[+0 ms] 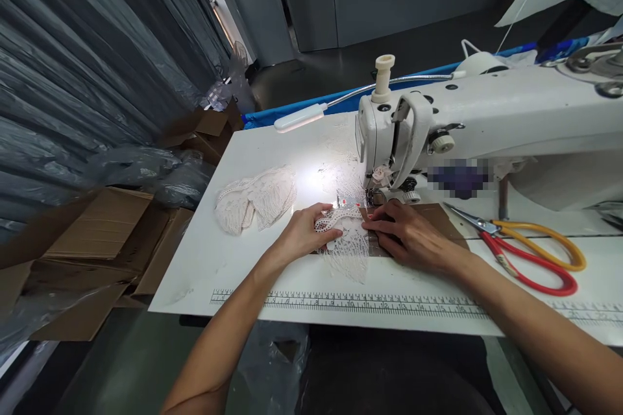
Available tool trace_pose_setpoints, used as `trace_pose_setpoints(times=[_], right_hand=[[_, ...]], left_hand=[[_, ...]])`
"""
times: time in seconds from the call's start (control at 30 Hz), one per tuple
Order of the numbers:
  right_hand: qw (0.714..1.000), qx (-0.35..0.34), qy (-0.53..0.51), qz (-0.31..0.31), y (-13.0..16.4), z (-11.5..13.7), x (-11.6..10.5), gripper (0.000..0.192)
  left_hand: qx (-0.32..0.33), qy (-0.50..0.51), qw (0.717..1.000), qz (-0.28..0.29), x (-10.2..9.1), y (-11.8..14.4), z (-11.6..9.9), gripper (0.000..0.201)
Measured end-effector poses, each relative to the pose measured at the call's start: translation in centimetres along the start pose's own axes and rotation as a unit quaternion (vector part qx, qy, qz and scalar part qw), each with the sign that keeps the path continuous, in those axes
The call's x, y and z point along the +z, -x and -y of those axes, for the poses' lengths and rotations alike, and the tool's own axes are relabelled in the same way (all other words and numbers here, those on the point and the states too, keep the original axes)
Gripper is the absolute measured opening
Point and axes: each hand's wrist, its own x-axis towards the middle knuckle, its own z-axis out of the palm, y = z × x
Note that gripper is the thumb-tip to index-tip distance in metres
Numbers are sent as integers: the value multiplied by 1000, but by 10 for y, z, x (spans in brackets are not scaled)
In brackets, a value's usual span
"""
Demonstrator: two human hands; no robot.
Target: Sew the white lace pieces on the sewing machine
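Note:
A strip of white lace (348, 246) lies on the sewing machine bed, running in front of the needle area and hanging toward the ruler. My left hand (307, 228) is closed on the lace's scalloped edge, thumb below and fingers above. From the right, my right hand (409, 230) has its fingertips together at the lace's right edge, just in front of the presser foot (376, 197). Under that hand is a brown sheet (442, 224). The white sewing machine (389, 123) stands behind both hands. What lies beneath the right fingertips is partly hidden.
A bundle of lace (257, 201) rests on the table at left. Scissors (525, 246) with red and yellow handles lie at right. A printed ruler (350, 303) runs along the front edge. A lamp (300, 118) reaches over the table. Cardboard boxes (97, 227) stand left.

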Motion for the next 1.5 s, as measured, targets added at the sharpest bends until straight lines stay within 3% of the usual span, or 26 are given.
trace_pose_setpoints(times=[0.4,0.57,0.7,1.13,1.5], right_hand=[[995,80,-61,-20,2,5,-5,35],[997,0,-57,47,6,7,-7,34],[997,-22,-7,67,9,3,-3,38],[998,-24,21,56,11,2,0,42],[998,-24,16,55,12,3,-1,44]], left_hand=[[15,-9,1000,-15,0,-1,2,66],[-21,42,999,7,0,-3,3,73],[-27,68,997,33,-2,-3,3,77],[2,17,1000,-10,-4,0,4,50],[3,4,1000,-18,-4,1,4,50]])
